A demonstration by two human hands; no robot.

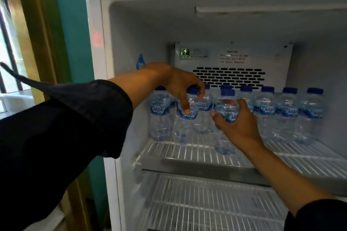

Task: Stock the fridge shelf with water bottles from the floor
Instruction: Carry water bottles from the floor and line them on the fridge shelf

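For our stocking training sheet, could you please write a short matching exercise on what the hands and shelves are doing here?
Things:
1. left hand
2. right hand
3. lower wire shelf
4. bottle caps

States:
A. blue
B. bare of bottles where visible
C. grips a bottle from above, near its cap
D. grips a bottle around its label

Pairs: 1-C, 2-D, 3-B, 4-A

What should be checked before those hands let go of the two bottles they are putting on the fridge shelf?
1. Left hand grips its bottle: ok.
2. Right hand grips its bottle: ok.
3. Both bottles upright: ok.
4. Bottle bases resting on the wire shelf: cannot tell, blurred.
5. Free shelf space in front of the back row: ok.
6. Caps closed on both bottles: ok, blue caps in place.
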